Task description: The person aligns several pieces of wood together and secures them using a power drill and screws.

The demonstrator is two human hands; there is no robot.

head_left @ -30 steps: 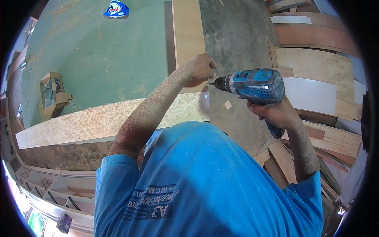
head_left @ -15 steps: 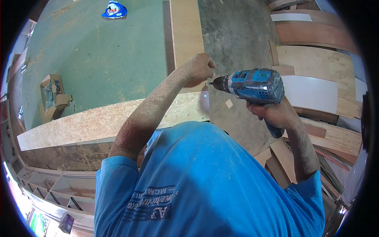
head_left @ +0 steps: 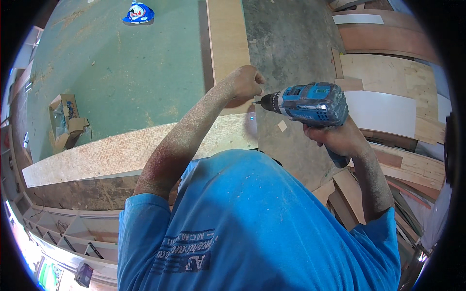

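My right hand (head_left: 335, 137) grips a blue and black cordless drill (head_left: 313, 104), its chuck pointing left. The drill's thin tip ends beside the corner where two boards meet. There my left hand (head_left: 246, 82) rests over the end of a long plywood board (head_left: 228, 41), fingers curled and closed; whatever they hold is hidden. A second board, pale and printed with a faint pattern (head_left: 111, 148), runs leftward from that corner along the near table edge. A small bright dot shows on this board's right end. Sawdust coats both forearms.
The boards lie on a green worktable (head_left: 145, 68). An opened cardboard box (head_left: 65, 121) sits at its left, and a blue and white packet (head_left: 139, 13) lies at the far side. Stacked wood panels (head_left: 388, 80) and a white sheet (head_left: 383, 112) fill the right.
The drill has shifted very slightly left, its tip a little nearer the board corner. My left hand stays in nearly the same place, fingers still curled.
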